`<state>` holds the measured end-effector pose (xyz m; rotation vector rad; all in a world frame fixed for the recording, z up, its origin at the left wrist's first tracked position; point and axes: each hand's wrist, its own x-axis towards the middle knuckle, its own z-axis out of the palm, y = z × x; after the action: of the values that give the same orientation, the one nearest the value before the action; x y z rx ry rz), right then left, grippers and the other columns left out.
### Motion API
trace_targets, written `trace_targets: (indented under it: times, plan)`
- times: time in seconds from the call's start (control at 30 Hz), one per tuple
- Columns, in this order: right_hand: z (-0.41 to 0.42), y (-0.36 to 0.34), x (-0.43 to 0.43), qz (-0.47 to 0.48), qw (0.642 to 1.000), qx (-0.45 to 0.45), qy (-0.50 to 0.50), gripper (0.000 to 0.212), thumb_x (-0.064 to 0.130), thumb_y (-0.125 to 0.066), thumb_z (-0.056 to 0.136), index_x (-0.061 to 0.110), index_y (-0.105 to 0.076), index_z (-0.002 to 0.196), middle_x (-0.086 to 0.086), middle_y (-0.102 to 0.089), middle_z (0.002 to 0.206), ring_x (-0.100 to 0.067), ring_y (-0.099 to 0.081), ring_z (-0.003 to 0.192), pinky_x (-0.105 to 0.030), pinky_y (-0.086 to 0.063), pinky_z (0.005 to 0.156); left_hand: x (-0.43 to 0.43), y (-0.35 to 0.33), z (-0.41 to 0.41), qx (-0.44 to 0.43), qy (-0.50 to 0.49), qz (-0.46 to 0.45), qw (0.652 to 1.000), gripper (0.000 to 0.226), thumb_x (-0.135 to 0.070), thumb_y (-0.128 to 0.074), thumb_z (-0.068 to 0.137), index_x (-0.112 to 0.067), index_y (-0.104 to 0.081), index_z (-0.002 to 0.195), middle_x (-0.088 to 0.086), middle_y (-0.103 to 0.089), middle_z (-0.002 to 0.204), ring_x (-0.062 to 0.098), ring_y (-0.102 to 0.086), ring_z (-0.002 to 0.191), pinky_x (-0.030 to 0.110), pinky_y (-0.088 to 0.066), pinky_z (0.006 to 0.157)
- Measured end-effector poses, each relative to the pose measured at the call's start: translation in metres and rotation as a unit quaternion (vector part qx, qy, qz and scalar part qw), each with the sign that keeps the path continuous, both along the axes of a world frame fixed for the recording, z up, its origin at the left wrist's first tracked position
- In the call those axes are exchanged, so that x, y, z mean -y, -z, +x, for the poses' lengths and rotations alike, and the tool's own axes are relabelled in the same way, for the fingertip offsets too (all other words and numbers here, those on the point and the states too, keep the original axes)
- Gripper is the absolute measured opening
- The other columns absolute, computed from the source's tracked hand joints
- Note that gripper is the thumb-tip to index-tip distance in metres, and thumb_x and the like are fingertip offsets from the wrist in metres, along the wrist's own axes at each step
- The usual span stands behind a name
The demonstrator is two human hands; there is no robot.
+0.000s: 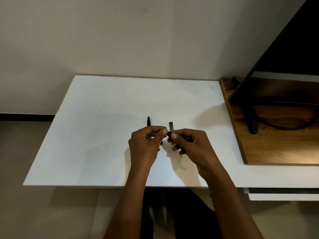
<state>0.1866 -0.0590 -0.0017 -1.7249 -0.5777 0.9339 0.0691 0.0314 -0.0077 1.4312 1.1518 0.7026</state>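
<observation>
— Where's the pen barrel (169, 133) right now?
— Centre of the frame, just above the white table (103, 135). My right hand (189, 144) wraps it firmly, and my left hand (145, 145) pinches its left end, fingers narrow.
— Any tips?
— Keep it in line, twist gently, lose nothing. A tapered piece (148, 121) and a flat black piece (170, 125) lie just behind. There's a wooden shelf (276, 144) at right and bare wall above.
</observation>
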Motion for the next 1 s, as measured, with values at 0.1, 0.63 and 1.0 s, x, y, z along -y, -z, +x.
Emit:
trace_targets:
  times: [0.1,0.63,1.0]
  plan:
    - [0.0009,-0.0014,0.0005,0.001,1.000,0.007,-0.005,0.014,0.020,-0.068,0.094,0.019,-0.080,0.101,0.000,-0.080,0.086,-0.010,-0.071,0.067,-0.027,-0.055,0.065,-0.0007,0.0008,-0.0010,0.005,0.007,-0.016,1.000,0.006,-0.027,-0.076,0.085,-0.026,-0.080,0.089,-0.007,-0.078,0.080,0.004,-0.055,0.042,0.019,-0.044,0.052]
    - [0.0009,-0.0057,-0.0037,0.008,0.999,0.025,-0.034,0.014,0.018,-0.067,0.095,0.020,-0.080,0.098,0.001,-0.080,0.085,-0.008,-0.071,0.067,-0.018,-0.052,0.060,-0.0003,-0.0013,-0.0024,0.035,-0.009,-0.077,0.996,0.009,-0.023,-0.070,0.090,-0.016,-0.075,0.087,-0.002,-0.078,0.076,0.007,-0.067,0.053,0.017,-0.040,0.037]
    - [0.0035,-0.0054,-0.0004,-0.001,0.999,0.024,-0.032,0.014,0.017,-0.067,0.094,0.017,-0.080,0.100,0.000,-0.080,0.084,-0.010,-0.071,0.068,-0.020,-0.052,0.061,0.0000,-0.0034,-0.0012,0.026,-0.008,-0.099,0.995,0.010,-0.022,-0.068,0.092,-0.016,-0.074,0.086,-0.005,-0.079,0.073,0.006,-0.066,0.048,0.014,-0.037,0.036]
